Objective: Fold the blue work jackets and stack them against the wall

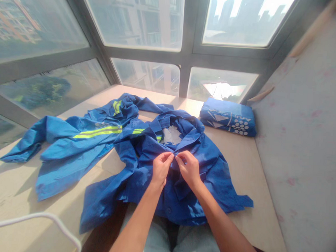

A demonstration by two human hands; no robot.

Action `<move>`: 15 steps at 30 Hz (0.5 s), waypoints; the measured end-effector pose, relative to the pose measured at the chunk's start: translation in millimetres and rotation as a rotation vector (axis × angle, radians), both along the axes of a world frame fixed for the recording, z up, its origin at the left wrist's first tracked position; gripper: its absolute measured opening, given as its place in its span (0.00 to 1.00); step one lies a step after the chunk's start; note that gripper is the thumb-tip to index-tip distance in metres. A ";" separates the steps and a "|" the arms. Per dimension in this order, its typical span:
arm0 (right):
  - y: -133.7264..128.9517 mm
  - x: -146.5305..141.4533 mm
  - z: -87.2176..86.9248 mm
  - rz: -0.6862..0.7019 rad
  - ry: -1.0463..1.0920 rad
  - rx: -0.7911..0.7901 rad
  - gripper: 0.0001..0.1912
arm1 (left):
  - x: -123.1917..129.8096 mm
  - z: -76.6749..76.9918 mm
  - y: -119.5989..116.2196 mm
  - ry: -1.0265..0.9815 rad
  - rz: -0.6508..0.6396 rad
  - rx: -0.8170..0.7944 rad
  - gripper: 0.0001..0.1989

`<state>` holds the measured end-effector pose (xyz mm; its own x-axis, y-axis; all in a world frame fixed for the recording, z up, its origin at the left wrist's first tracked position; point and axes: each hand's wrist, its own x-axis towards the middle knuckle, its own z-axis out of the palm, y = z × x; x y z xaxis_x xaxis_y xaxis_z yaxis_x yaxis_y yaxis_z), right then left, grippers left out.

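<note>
A dark blue work jacket [213, 169] lies front side up before me, its collar pointing away and its sleeves spread to both sides. Just below the collar, my left hand [163, 166] pinches the jacket's front edge between thumb and fingers. Close beside it, my right hand [187, 167] is also closed in a pinch on the front edge, the fingertips of both hands nearly touching. What exactly sits between the fingertips, cloth or a button, is too small to make out. Further down the front a button [168, 210] shows. Through the neck opening a pale patch [171, 135] is visible.
To the left lies a second blue jacket [72, 159] with yellow reflective stripes, partly under the first. A folded blue cloth bundle [228, 117] with white print rests at the back right. A white cable [41, 215] crosses the lower left. Windows and a wall border the wooden surface [255, 170].
</note>
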<state>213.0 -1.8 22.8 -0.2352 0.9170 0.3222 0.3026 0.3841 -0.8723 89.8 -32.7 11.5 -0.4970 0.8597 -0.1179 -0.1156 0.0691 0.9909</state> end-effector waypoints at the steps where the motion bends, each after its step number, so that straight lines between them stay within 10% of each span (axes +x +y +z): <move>1: 0.9 -0.4 -0.4 0.000 0.075 -0.078 0.09 | 0.4 -0.7 -0.9 0.032 -0.001 0.017 0.14; 7: 3.2 -1.6 -3.5 0.064 0.494 -0.614 0.15 | -0.1 -1.8 -6.7 0.451 -0.056 0.105 0.09; 15: 4.5 -0.9 -10.3 0.057 0.482 -0.647 0.18 | -4.1 4.6 -8.1 0.672 -0.157 0.054 0.07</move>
